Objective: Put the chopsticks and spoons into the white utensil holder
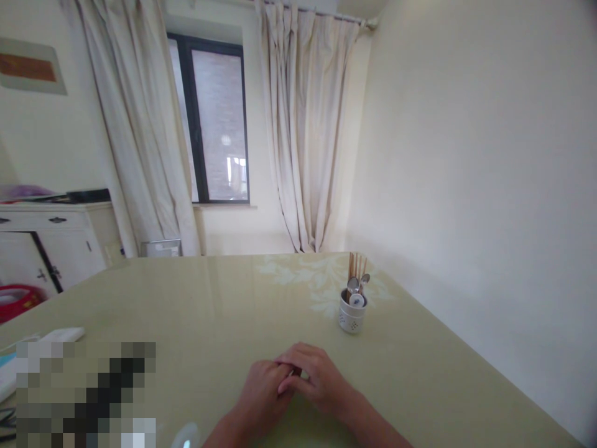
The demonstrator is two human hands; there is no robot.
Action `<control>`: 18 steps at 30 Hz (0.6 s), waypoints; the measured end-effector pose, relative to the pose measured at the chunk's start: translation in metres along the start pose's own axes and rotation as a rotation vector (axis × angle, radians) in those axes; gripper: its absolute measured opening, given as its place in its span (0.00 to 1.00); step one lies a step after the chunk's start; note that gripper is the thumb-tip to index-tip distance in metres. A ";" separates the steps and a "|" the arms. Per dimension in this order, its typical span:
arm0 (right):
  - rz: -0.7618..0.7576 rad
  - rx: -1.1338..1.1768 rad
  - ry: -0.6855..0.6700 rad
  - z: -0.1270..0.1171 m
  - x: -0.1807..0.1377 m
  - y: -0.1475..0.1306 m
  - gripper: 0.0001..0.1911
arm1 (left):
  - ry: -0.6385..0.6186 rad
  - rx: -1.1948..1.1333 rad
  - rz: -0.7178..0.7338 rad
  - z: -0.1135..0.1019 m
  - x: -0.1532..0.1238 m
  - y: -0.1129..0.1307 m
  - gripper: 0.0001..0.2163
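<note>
My left hand (265, 389) and my right hand (317, 379) rest together just above or on the tabletop at the bottom middle. The right hand lies partly over the left, its fingers and thumb closed around the left hand's fingers. The left hand is curled, and its fingertips are largely covered. No object shows in either hand. Beyond them, to the right, a white holder (351, 318) with small pierced holes stands upright. Wooden chopsticks (357, 266), metal spoons (353, 285) and a white piece with a dark mark (357, 300) stick out of it.
The pale green glossy table (196, 311) reaches toward curtains (317, 124) and a window (219, 124). At left lie a white item (60, 336) and a pixelated patch. A white cabinet (93, 236) and a red basin (18, 300) stand farther left; a wall (489, 186) borders the right.
</note>
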State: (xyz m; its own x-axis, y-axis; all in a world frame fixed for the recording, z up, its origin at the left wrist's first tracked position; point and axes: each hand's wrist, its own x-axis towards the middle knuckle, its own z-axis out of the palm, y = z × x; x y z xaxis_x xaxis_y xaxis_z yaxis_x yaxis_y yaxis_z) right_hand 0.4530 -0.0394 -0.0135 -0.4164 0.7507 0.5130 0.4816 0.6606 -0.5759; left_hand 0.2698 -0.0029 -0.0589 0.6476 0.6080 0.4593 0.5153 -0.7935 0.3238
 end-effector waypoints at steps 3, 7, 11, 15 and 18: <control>-0.074 -0.070 0.004 -0.003 0.001 0.005 0.29 | 0.037 0.030 0.010 -0.001 0.003 0.001 0.10; -0.019 -0.127 0.281 -0.025 0.001 0.022 0.23 | 0.071 0.080 -0.068 -0.005 0.004 -0.003 0.19; 0.316 -0.223 0.972 -0.069 -0.007 0.057 0.23 | 0.028 -0.038 -0.230 -0.009 0.005 -0.010 0.17; 0.543 -0.354 1.186 -0.099 -0.019 0.095 0.46 | -0.014 -0.180 -0.290 -0.008 0.009 -0.011 0.33; 0.635 -0.232 1.062 -0.102 -0.023 0.109 0.58 | 0.009 -0.285 -0.334 -0.007 0.011 -0.011 0.35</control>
State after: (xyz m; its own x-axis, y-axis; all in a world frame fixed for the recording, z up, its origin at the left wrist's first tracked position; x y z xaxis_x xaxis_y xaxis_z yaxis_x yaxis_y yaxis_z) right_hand 0.5942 0.0146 -0.0234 0.7107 0.4875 0.5072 0.5377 0.0884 -0.8385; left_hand 0.2674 0.0123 -0.0514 0.4658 0.8334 0.2975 0.5194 -0.5297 0.6706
